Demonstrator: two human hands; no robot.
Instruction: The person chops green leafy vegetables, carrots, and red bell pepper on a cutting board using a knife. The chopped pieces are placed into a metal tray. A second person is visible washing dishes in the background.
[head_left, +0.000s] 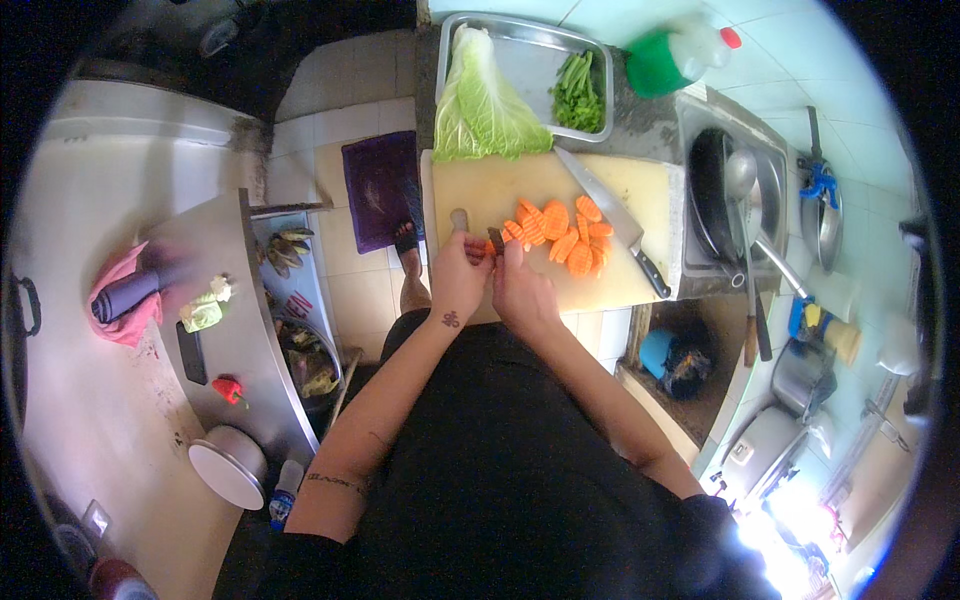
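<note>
Both my hands meet at the near edge of a cream cutting board (495, 176). My left hand (459, 274) grips a small reddish-orange piece (478, 249), perhaps carrot, mostly hidden by the fingers. Pinched in my right hand (526, 291) is a small dark object (496, 238) against that piece; its kind is unclear. Ridged carrot slices (556, 219) lie in a loose pile just beyond my right hand. A chef's knife (600, 189) with a black handle rests on the board, right of the slices. Beyond the left hand lies a small brownish piece (459, 218), hard to identify.
A metal tray (525, 56) behind the board holds napa cabbage leaves (487, 105) and cut greens (577, 94). The cabbage overhangs the board. A green-liquid jug (679, 61) stands behind the sink (772, 172), which holds a pan (709, 195) and ladle (741, 174). A steel table (247, 352) is left.
</note>
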